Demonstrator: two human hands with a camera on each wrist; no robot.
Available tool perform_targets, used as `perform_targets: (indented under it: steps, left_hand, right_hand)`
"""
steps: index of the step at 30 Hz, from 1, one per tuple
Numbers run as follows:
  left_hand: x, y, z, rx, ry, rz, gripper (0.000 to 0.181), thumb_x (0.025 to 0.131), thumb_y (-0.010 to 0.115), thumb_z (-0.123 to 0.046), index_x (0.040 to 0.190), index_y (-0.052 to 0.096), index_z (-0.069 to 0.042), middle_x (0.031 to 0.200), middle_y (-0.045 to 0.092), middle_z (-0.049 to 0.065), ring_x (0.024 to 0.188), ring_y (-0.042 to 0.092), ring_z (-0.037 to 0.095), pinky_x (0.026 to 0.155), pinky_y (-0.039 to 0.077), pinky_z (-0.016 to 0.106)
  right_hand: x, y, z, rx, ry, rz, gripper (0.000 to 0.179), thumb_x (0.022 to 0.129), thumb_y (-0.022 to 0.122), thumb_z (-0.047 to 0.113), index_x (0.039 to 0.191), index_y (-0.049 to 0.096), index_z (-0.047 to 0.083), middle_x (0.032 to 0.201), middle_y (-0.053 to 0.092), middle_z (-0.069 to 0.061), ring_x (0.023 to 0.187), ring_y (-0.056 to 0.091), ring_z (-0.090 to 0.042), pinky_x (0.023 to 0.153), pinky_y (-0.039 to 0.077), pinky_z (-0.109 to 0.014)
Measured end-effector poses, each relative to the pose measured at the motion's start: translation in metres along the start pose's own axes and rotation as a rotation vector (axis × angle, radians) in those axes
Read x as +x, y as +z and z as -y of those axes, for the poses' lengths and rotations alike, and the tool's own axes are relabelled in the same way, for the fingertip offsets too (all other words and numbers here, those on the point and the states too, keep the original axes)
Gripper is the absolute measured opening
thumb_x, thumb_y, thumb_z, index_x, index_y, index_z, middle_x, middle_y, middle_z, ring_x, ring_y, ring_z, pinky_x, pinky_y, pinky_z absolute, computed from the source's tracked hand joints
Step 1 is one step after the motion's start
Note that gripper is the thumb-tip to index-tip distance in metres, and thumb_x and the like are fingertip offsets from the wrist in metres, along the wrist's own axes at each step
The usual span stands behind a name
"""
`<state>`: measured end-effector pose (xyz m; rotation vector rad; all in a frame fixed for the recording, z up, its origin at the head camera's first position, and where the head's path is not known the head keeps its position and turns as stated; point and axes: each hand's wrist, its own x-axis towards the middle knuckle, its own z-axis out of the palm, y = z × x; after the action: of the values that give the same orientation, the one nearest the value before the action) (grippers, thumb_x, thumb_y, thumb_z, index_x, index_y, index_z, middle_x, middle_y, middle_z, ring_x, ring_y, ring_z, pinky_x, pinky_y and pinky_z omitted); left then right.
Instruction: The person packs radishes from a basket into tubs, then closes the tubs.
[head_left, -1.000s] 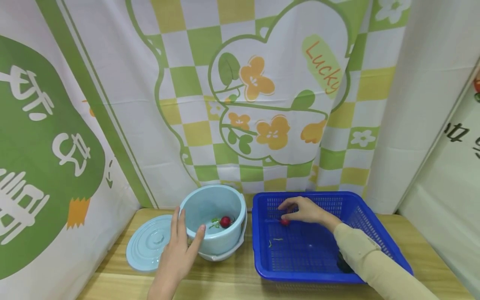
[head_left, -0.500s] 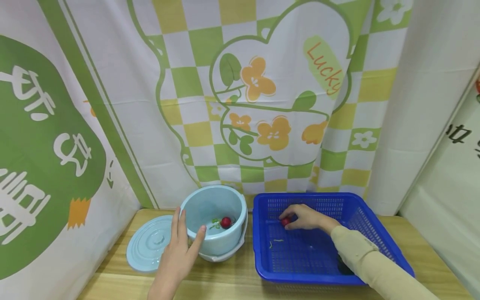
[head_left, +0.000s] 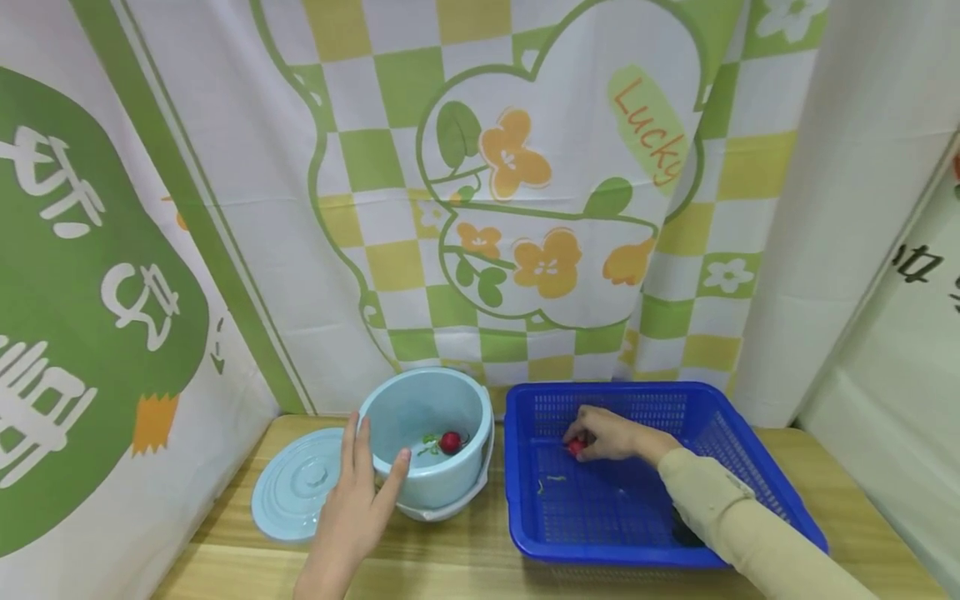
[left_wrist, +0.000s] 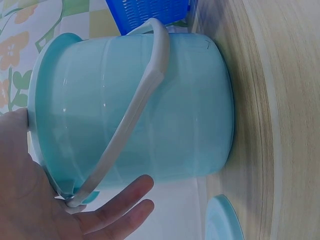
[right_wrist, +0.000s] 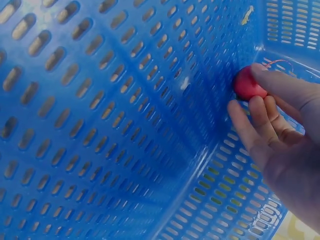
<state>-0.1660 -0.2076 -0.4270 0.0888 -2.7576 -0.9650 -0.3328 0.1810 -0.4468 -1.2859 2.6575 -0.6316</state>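
Note:
A round red radish (right_wrist: 249, 84) with a thin root is pinched between the thumb and fingers of my right hand (head_left: 611, 435). That hand reaches into the back left part of a blue plastic basket (head_left: 592, 508). My left hand (head_left: 355, 510) is at the near left side of a light-blue bucket (left_wrist: 150, 110), its fingers extended and its thumb at the rim. A white handle (left_wrist: 132, 110) hangs down the bucket's outside. Inside the bucket lie another red radish (head_left: 450, 442) and bits of green leaf (head_left: 429, 445).
The bucket's light-blue lid (head_left: 296, 492) lies on the wooden table (head_left: 442, 567), left of the bucket. Green scraps (head_left: 555, 478) are on the basket floor. Something dark (head_left: 684, 533) shows in the basket, partly hidden by my right sleeve. A patterned curtain (head_left: 540, 275) hangs behind.
My right hand has come down onto the radish in the basket, and its fingers have closed on it. The radish has shifted slightly right. My left hand stays at the bucket.

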Motion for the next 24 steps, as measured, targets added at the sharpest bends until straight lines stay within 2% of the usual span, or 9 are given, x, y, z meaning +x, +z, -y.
perform_targets:
  steps: [9, 15, 19, 24]
  left_hand:
    - [0.0, 0.0, 0.0006, -0.003, 0.002, -0.008, 0.093, 0.107, 0.037, -0.069, 0.171, 0.005, -0.01, 0.178, -0.011, 0.002, 0.13, 0.053, 0.06, 0.088, 0.053, 0.073]
    - [-0.0005, 0.0002, 0.0, -0.008, -0.003, -0.004, 0.095, 0.106, 0.037, -0.071, 0.171, 0.004, -0.01, 0.178, -0.011, 0.001, 0.132, 0.051, 0.061, 0.09, 0.052, 0.074]
    - [-0.0005, 0.0003, -0.0001, -0.01, 0.002, -0.001, 0.095, 0.106, 0.037, -0.071, 0.171, 0.004, -0.01, 0.177, -0.012, 0.002, 0.133, 0.05, 0.06, 0.091, 0.052, 0.074]
    - [0.0006, 0.0001, 0.0003, -0.013, 0.009, -0.007, 0.094, 0.107, 0.037, -0.07, 0.171, 0.003, -0.01, 0.177, -0.012, 0.002, 0.136, 0.048, 0.059, 0.092, 0.052, 0.074]
  right_hand:
    - [-0.0007, -0.0023, 0.001, -0.013, 0.013, 0.043, 0.034, 0.082, 0.088, 0.007, 0.114, 0.079, 0.0, 0.098, 0.054, -0.004, 0.091, 0.054, -0.017, 0.083, 0.052, -0.03]
    - [-0.0014, -0.0037, 0.0017, -0.012, 0.034, 0.089, 0.032, 0.082, 0.088, 0.005, 0.113, 0.078, 0.006, 0.106, 0.071, -0.007, 0.093, 0.066, -0.018, 0.083, 0.057, -0.032]
    - [-0.0007, -0.0035, 0.0, 0.011, 0.047, 0.091, 0.029, 0.084, 0.086, 0.002, 0.111, 0.077, 0.007, 0.105, 0.075, -0.005, 0.092, 0.067, -0.017, 0.081, 0.057, -0.031]
    - [0.0033, -0.0029, -0.0014, 0.003, 0.013, 0.082, 0.025, 0.084, 0.085, 0.003, 0.108, 0.078, 0.006, 0.101, 0.075, -0.004, 0.089, 0.065, -0.015, 0.079, 0.056, -0.03]
